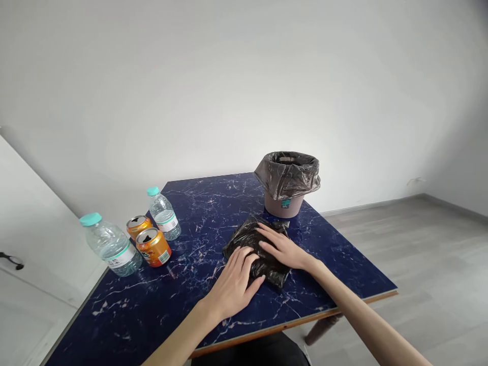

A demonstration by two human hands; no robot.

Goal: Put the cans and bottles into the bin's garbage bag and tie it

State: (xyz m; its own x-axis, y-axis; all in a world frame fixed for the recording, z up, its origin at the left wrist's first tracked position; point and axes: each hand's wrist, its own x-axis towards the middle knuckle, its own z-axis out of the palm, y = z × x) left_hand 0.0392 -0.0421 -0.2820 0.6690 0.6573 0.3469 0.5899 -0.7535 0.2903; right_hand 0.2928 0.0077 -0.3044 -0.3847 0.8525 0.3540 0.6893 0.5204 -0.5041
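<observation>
The left hand (pixel 234 282) lies palm down with fingers spread on the near edge of a crumpled black plastic bag (pixel 244 239), pressing on it rather than gripping it. The right hand (pixel 282 248) rests flat on top of the same bag, fingers extended and pointing toward 10 o'clock, just beside the left hand. The bag sits flattened near the middle of the dark blue marbled table (pixel 190 310). At 12 o'clock from the bag, just beyond it, stands a small bin (pixel 285 206) lined with another black bag (pixel 287 175) folded over its rim. At 9 o'clock, well apart from the hands, stand 2 orange cans (pixel 153 247), both opened, between 2 clear water bottles with teal caps, the nearer bottle (pixel 110 245) and the farther bottle (pixel 163 214).
</observation>
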